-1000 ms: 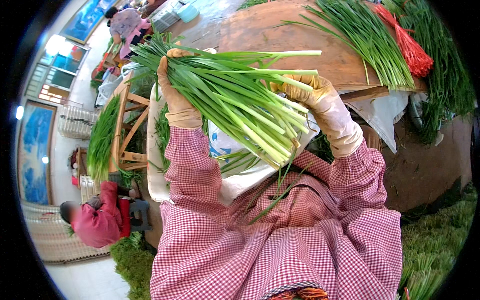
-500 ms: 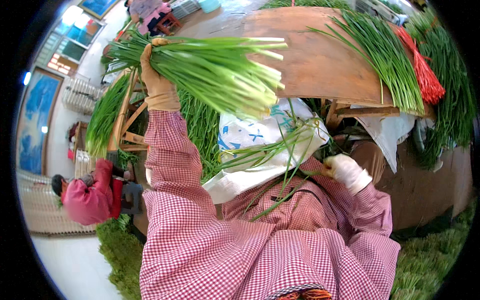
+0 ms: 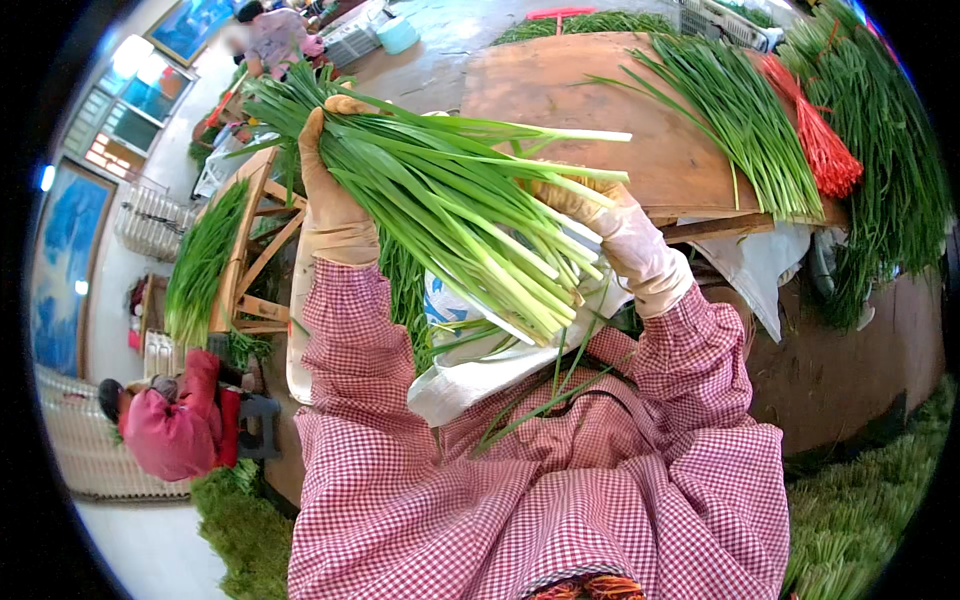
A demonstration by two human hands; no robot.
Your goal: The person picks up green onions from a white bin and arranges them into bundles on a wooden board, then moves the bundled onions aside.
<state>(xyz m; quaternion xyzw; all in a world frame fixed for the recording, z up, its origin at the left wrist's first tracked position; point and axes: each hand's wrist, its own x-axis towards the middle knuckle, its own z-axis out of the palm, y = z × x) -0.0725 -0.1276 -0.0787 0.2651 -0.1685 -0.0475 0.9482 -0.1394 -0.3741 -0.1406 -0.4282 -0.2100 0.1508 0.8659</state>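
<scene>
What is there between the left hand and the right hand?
In the head view, a bunch of green stalks stretches from left hand to right hand.

Red-white checked sleeves (image 3: 352, 325), pale gloves (image 3: 342, 212)

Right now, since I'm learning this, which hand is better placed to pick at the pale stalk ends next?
Probably the right hand: it is at the pale stalk ends, while the left hand supports the green bunch nearer its leafy end.

White wall (image 3: 112, 280), paned window (image 3: 133, 122), blue framed picture (image 3: 70, 270), wooden tabletop (image 3: 560, 90), brown floor (image 3: 850, 350)
</scene>
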